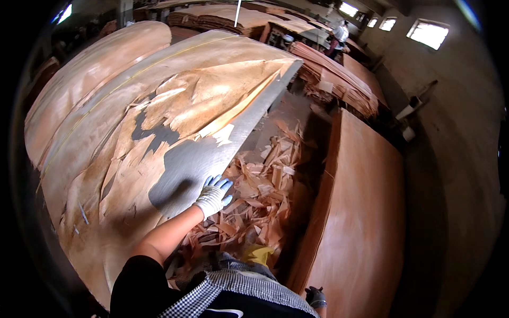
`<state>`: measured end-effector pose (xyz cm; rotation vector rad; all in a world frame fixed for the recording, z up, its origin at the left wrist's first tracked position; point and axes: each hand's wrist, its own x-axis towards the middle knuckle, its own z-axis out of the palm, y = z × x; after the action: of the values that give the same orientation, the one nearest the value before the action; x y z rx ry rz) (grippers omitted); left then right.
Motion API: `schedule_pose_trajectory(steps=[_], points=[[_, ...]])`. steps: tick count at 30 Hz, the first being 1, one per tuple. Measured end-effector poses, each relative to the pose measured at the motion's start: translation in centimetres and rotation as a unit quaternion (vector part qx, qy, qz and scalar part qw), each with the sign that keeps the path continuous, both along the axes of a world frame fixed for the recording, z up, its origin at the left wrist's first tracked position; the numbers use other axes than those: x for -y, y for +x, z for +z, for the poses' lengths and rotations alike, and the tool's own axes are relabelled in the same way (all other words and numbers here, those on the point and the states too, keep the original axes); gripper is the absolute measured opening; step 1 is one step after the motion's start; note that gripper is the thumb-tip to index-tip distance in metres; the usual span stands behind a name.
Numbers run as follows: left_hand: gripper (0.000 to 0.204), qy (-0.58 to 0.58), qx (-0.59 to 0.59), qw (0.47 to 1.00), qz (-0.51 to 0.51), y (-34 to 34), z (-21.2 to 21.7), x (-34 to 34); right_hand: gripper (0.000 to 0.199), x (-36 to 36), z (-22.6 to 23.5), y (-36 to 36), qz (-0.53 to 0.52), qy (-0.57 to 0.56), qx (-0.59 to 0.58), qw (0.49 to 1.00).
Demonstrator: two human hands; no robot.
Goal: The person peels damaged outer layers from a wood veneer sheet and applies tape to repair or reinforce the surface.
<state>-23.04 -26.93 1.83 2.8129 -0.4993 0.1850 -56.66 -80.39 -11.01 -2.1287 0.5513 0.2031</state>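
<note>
Left grip (pixel 213 194) beside veneer scraps (pixel 260 185)

Packages: none in view
Labels: none in view
Signs: none in view
Screens: none in view
Near the fingers: only bare wood veneer, nothing wrapped, printed or lit

We see large veneer sheet (pixel 175 122) lying flat on stack, thin, reddish-tan, torn and ragged across middle. Tears expose grey surface (pixel 196 159) underneath. Near edge runs diagonally from lower left to upper right corner, beside scrap-filled gap. Upper part wrinkled, splits running along grain. Loose flap curls near centre, pale strip at its edge.
</note>
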Motion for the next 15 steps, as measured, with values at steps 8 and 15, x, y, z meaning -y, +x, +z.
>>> schedule_pose_trajectory(steps=[8,15], points=[[0.057,0.02,-0.026,0.995,0.096,12.8,0.8,2.8,0.006,2.2,-0.7,39.9,-0.069,0.26,-0.021,0.963],[0.062,0.049,-0.03,0.971,0.233,21.8,-2.6,1.2,0.02,-15.8,9.0,67.4,0.165,0.288,-0.08,0.94]])
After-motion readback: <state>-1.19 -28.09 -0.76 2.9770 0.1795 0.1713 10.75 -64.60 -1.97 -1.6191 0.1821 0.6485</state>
